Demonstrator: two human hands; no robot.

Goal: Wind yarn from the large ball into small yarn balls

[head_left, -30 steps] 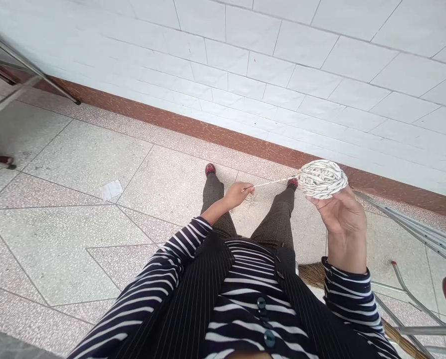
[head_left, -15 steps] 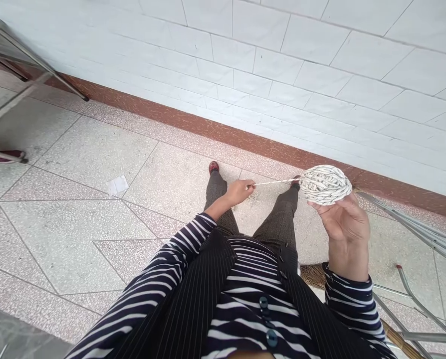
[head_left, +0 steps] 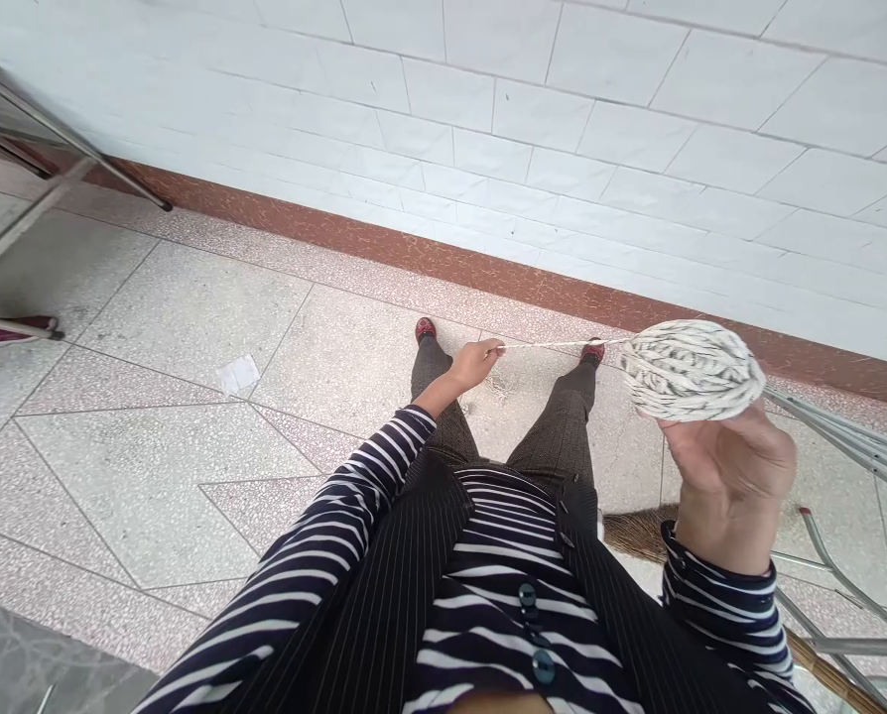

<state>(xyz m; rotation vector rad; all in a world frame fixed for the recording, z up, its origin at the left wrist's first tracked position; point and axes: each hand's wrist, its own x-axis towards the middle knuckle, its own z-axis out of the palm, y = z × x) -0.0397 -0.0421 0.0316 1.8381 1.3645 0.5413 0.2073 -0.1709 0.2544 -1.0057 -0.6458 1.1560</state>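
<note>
A thick oval ball of white yarn [head_left: 693, 370] with dark flecks rests in my right hand [head_left: 737, 461], held up at the right. The fingers grip it from below, and some fingertips are hidden behind it. From its left side a single yarn strand [head_left: 563, 343] runs almost straight across, over my right shoe, to my left hand [head_left: 477, 364]. That hand is closed, pinching the strand between thumb and fingers in front of my left leg.
A white paper [head_left: 238, 376] lies on the speckled floor. A metal-framed table [head_left: 78, 164] stands at the upper left, with a red shoe [head_left: 16, 331] by its leg. A broom [head_left: 641, 529] and metal tubes [head_left: 820, 560] are at the right. Ahead is a tiled wall [head_left: 488, 109].
My right hand has moved right with the yarn ball, which looks larger. The strand between my hands is longer. My left hand stays pinched and is slightly higher in view.
</note>
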